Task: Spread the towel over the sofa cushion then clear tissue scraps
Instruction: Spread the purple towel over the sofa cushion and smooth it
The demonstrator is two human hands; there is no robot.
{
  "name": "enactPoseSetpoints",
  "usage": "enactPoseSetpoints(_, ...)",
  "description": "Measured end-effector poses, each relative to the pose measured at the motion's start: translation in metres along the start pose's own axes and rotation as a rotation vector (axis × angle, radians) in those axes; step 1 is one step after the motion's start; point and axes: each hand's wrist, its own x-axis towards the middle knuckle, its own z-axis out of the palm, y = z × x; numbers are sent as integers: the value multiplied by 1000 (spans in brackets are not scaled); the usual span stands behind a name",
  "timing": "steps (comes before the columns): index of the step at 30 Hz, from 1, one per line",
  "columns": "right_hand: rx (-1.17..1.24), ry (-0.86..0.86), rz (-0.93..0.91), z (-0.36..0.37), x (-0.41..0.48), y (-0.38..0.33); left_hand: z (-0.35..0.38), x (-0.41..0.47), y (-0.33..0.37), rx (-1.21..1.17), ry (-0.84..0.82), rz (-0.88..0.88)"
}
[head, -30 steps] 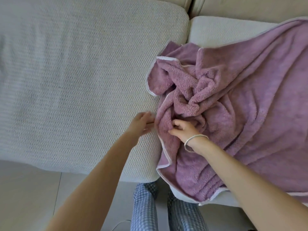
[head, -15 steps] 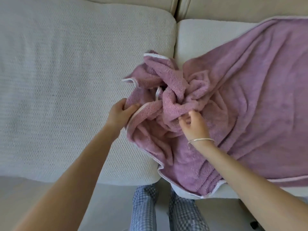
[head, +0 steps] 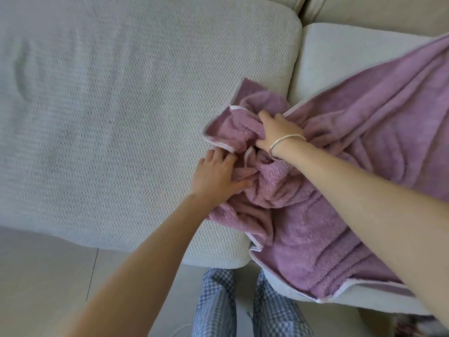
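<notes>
A mauve towel (head: 364, 152) with a pale hem lies rumpled over the right sofa cushion (head: 345, 52). Its bunched left end spills onto the left cushion (head: 121, 117). My left hand (head: 216, 176) rests on that bunched end with fingers curled into the folds. Above it, my right hand (head: 279, 132), a thin bracelet on its wrist, grips a wad of the towel near the seam between the cushions. No tissue scraps are visible.
The sofa's back cushions (head: 364, 10) run along the top. Pale floor (head: 48, 276) lies below the sofa front edge. My legs in checked trousers (head: 218, 307) stand against the sofa.
My right hand has moved up over the bunched towel and closed on it. My left hand has shifted onto the folds just below. The crumpled end looks flatter than before.
</notes>
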Motion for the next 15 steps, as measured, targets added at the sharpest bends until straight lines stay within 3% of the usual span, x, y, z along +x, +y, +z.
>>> enactPoseSetpoints(2,-39,46,-20,3,0,1,1,1,0,62,7,21)
enactPoseSetpoints(5,-4,198,-50,-4,-3,5,-9,1,-8,-256,200,-82)
enactPoseSetpoints(8,86,376,-67,-25,0,6,-29,-6,-28,-587,526,-402)
enactPoseSetpoints(12,279,605,-62,-59,17,-6,-40,-20,-63,-855,919,-858)
enactPoseSetpoints(15,461,461,-122,-72,40,-21,-29,-31,-85,-976,832,-1102)
